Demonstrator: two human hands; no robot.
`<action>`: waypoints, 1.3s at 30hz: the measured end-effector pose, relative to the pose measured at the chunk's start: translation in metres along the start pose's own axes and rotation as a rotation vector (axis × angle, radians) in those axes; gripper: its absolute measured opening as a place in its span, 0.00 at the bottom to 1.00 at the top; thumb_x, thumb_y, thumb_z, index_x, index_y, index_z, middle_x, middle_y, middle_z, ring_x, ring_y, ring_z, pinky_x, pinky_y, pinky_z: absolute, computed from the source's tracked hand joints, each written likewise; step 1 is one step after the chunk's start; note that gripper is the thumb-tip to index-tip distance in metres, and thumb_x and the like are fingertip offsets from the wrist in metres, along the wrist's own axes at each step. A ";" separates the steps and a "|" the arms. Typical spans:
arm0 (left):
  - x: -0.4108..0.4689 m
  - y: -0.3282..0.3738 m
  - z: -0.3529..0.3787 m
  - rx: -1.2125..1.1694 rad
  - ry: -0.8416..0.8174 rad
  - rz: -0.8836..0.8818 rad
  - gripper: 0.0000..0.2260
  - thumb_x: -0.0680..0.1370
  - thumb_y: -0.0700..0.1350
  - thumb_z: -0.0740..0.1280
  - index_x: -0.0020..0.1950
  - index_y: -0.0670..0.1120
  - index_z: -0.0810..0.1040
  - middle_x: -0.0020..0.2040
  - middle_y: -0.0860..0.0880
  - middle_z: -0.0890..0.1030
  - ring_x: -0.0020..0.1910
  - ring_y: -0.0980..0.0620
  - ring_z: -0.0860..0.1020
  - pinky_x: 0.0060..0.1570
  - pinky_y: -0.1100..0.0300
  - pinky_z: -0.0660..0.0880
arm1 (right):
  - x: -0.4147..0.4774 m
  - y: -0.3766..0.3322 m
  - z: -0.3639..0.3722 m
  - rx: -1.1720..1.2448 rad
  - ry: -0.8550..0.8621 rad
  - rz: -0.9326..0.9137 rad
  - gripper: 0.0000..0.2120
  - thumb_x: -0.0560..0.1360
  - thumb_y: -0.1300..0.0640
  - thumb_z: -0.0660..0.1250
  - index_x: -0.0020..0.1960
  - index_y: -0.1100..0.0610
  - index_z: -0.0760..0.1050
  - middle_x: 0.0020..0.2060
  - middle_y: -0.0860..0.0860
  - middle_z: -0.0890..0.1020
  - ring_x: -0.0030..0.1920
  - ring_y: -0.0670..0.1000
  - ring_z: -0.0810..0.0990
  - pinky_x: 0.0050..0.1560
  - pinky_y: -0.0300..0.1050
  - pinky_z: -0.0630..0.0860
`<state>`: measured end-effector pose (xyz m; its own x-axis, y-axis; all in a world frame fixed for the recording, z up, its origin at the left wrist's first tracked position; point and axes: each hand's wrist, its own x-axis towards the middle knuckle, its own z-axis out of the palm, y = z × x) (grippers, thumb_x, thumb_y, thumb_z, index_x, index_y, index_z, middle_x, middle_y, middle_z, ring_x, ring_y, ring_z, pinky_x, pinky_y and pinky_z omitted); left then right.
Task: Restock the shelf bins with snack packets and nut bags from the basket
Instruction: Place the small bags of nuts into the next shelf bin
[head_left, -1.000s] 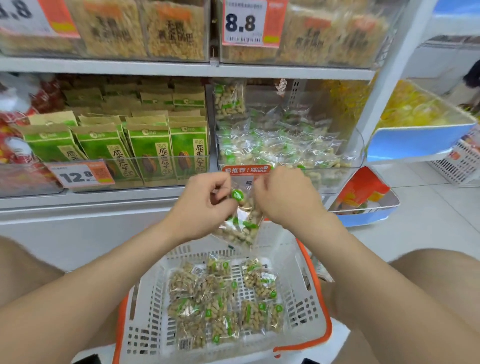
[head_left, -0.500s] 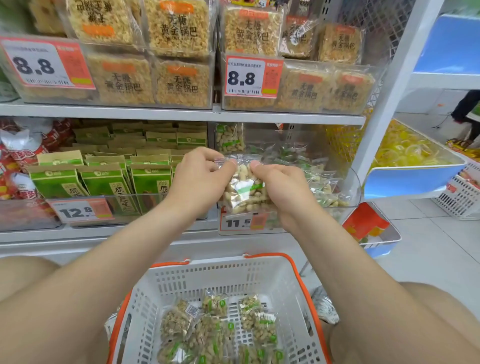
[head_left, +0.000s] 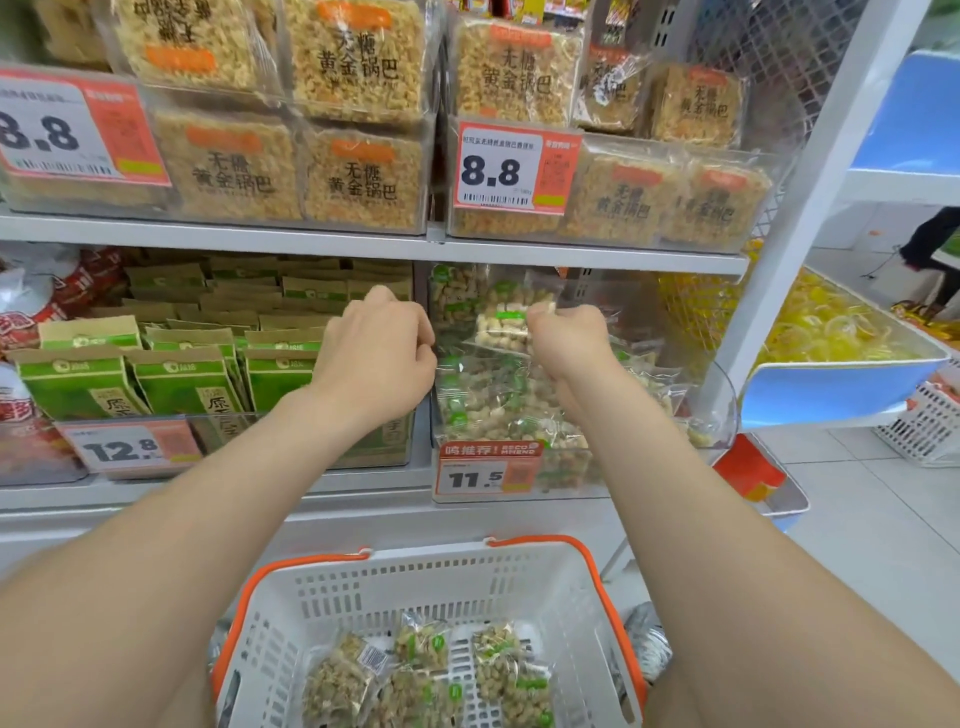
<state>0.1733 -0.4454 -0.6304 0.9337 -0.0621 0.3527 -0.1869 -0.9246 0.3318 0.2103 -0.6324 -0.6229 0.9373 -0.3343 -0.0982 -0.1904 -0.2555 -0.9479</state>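
Right of the frame's centre, the right hand (head_left: 566, 343) pinches the edge of a clear packet of pale nuts with a green label (head_left: 503, 326), holding it above the heap in the clear plastic shelf bin (head_left: 723, 395). The bin sits on the lower shelf and carries an orange-and-white "11.5" price tag (head_left: 483, 475) on its front. The left hand (head_left: 378, 358) is just left of that packet, by the bin's left wall, with its fingers curled. The back of the hand hides whether they hold anything, so I cannot tell.

At the bottom centre stands a white slotted plastic basket with an orange rim (head_left: 519, 574). More clear nut packets with green labels (head_left: 415, 670) lie on its floor.

Left of centre, green-and-brown paper bags (head_left: 176, 384) stand in rows behind a "12.8" price tag (head_left: 130, 449). Across the upper shelf, clear-wrapped blocks of golden puffed rice (head_left: 358, 176) are stacked beside an "8.8" price tag (head_left: 511, 169).
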 end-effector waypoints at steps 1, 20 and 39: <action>0.000 0.000 0.001 0.025 -0.010 0.012 0.07 0.81 0.46 0.65 0.54 0.54 0.83 0.55 0.49 0.80 0.57 0.43 0.77 0.58 0.45 0.75 | 0.005 0.001 0.003 0.011 0.013 -0.014 0.20 0.84 0.54 0.64 0.70 0.65 0.71 0.51 0.54 0.79 0.47 0.53 0.78 0.54 0.51 0.76; 0.002 -0.009 0.005 0.075 0.022 0.091 0.09 0.80 0.47 0.65 0.56 0.53 0.84 0.50 0.53 0.85 0.56 0.45 0.78 0.60 0.46 0.76 | 0.035 0.012 0.061 -0.564 0.059 -0.148 0.11 0.82 0.57 0.62 0.62 0.60 0.74 0.70 0.61 0.73 0.73 0.66 0.63 0.71 0.61 0.60; -0.008 -0.011 0.007 0.065 0.028 0.129 0.13 0.81 0.47 0.64 0.63 0.53 0.82 0.58 0.52 0.83 0.60 0.44 0.74 0.59 0.47 0.72 | 0.026 0.017 0.057 -0.745 0.324 -0.324 0.12 0.77 0.51 0.69 0.55 0.57 0.80 0.58 0.58 0.81 0.63 0.64 0.75 0.63 0.58 0.69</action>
<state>0.1697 -0.4377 -0.6425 0.8942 -0.1722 0.4133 -0.2836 -0.9321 0.2251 0.2482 -0.5939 -0.6593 0.8706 -0.3555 0.3400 -0.1766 -0.8710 -0.4584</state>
